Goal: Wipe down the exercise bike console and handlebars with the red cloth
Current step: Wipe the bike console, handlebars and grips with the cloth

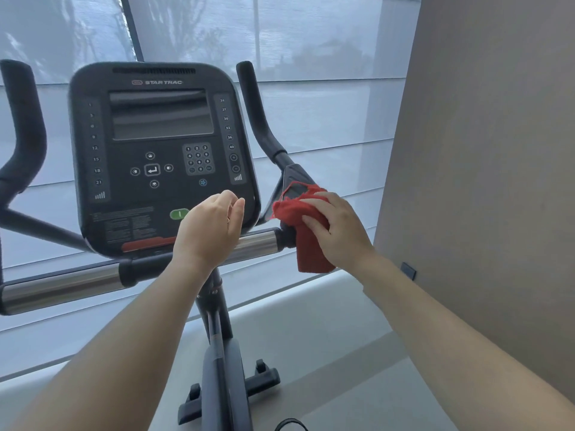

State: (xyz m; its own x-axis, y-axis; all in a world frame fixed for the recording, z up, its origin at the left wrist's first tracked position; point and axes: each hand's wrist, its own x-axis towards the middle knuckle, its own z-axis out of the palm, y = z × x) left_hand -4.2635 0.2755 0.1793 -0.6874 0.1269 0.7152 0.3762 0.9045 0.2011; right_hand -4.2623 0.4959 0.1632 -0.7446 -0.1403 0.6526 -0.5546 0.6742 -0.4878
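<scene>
We see the red cloth [306, 234] as a bunched, nubby rag with loose threads along its upper edge. It is draped over the joint where the right handlebar [261, 119] meets the chrome crossbar [255, 242], just right of the dark console [161, 150]. Its long axis runs roughly up and down: the crumpled top lies on the joint, and the lower end hangs straight below the crossbar. Our right hand [336, 228] lies on the cloth, fingers bent over it and clasping it against the joint, with the thumb hidden. Our left hand [211, 228] holds nothing, its fingers loosely curled in front of the console's lower right corner, above the crossbar; we cannot tell whether it touches either
</scene>
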